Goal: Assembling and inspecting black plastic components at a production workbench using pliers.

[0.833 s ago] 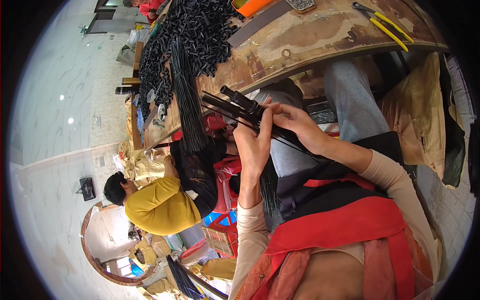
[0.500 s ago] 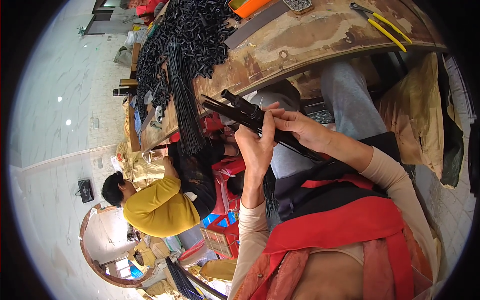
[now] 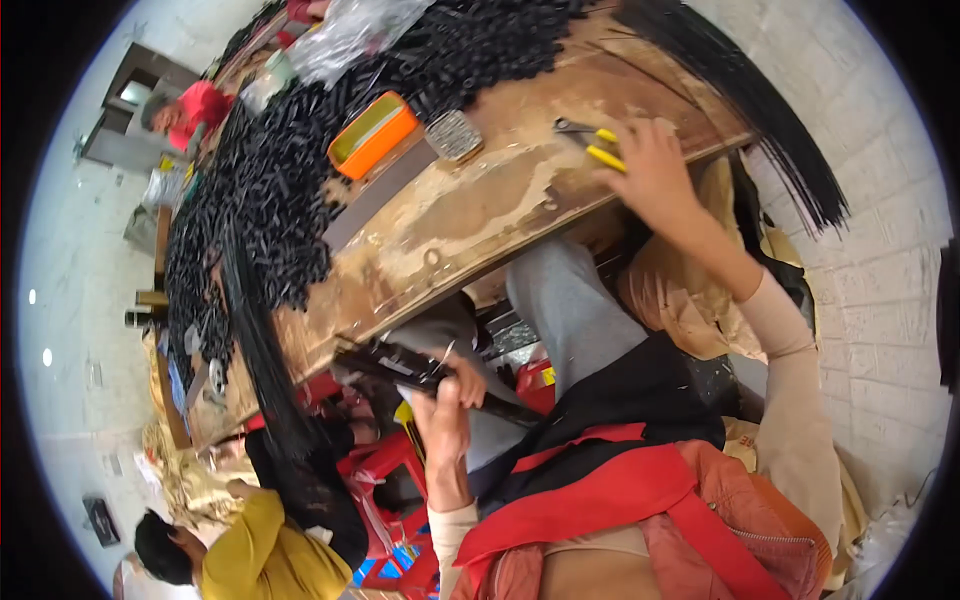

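My left hand (image 3: 443,425) is closed around a bundle of thin black rods (image 3: 510,408), held in front of my lap off the table edge. Black tubular pieces (image 3: 395,362) sit at the bundle's far end; blur hides how they are joined. At the right of the table, my right hand (image 3: 652,165) reaches over a pair of pliers (image 3: 606,157) with yellow handles. Its fingers are spread around the handles, covering their ends. The pliers lie on the wooden tabletop, dark jaws pointing left.
A heap of short black tubes (image 3: 260,190) covers the table's left. An orange box (image 3: 397,148) and a tray of small metal pieces (image 3: 455,138) stand beyond a flat grey strip (image 3: 380,195). Long black rods (image 3: 760,105) overhang the right edge. A person in yellow (image 3: 270,545) sits lower left.
My right hand has left the bundle and moved right to the pliers. The left hand still holds the rods. The view has swung to the right.
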`<state>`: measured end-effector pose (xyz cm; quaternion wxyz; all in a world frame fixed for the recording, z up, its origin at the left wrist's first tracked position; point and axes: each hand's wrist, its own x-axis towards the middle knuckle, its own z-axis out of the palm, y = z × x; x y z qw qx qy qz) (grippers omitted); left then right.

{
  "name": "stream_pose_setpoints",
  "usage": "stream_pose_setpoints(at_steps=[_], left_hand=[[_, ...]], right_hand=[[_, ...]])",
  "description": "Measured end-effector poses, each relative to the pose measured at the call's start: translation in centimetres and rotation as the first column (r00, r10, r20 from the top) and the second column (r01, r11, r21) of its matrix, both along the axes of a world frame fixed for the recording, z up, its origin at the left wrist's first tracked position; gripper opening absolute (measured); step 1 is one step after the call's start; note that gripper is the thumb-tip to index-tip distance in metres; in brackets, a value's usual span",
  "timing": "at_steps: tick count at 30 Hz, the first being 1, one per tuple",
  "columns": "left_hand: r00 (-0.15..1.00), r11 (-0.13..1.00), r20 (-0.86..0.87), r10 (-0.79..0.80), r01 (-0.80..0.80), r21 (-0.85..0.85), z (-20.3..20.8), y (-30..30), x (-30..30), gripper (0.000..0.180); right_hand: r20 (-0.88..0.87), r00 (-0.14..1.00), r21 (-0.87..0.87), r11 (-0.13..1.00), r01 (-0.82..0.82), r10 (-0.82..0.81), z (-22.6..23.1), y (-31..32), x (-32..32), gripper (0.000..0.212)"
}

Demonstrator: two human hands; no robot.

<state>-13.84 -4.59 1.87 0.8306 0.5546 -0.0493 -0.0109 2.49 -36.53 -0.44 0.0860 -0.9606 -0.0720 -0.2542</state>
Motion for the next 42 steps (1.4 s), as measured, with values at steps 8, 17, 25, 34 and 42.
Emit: stream_pose_setpoints(at_steps=[8, 17, 25, 34, 42], left_hand=[[0.997, 0.989, -0.072, -0.012, 0.001, -0.146, 0.3, -1.5, 1.2, 0.039], [0.993, 0.994, -0.075, 0.096, -0.092, 0.059, 1.0, -1.2, -0.9, 0.044], [1.000, 0.999, -0.009, -0.014, 0.014, 0.032, 1.4, -1.1, -2.6, 0.061], [1.000, 0.998, -0.012, -0.013, 0.013, 0.060, 1.6, -1.1, -2.9, 0.061], [0.999, 0.998, 0.016, -0.038, 0.037, 0.050, 1.6, -1.2, -2.6, 0.062]], right_hand=[[-0.019, 0.885, 0.781, 0.560, -0.278, 0.466, 1.1, -1.5, -0.7, 0.029], [-0.441, 0.450, 0.602, 0.627, -0.494, 0.777, 5.8, 7.5, -12.9, 0.040], [-0.283, 0.555, 0.487, 0.616, -0.619, 0.782, 7.0, 8.3, -15.1, 0.063], [-0.179, 0.716, 0.117, 0.737, -0.665, 0.675, 8.4, 7.6, -16.5, 0.062], [-0.169, 0.671, 0.365, 0.678, -0.638, 0.722, 5.8, 9.1, -15.3, 0.069]])
